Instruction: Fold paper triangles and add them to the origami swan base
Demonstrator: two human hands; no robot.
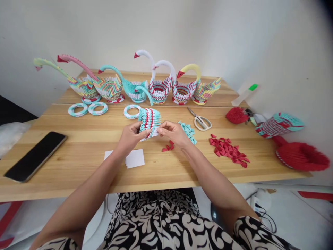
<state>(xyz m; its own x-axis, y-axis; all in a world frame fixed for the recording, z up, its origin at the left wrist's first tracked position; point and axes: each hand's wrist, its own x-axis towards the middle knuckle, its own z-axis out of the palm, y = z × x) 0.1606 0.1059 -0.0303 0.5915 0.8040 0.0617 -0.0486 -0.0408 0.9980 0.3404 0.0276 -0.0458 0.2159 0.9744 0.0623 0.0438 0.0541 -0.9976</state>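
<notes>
A folded-paper piece in teal, white and red stripes is held up at the middle of the table. My left hand grips its left and lower side, thumb across the front. At its right edge, my right hand has thumb and forefinger pinched together; whether a small paper piece is between them is too small to tell. Teal folded pieces lie just right of my right hand. A few red triangles lie below it, and a larger red pile is further right.
Several paper swans line the back. Paper rings lie before them. Scissors rest right of centre, white cards near the front, a phone at left. Red paper work stands at the right edge.
</notes>
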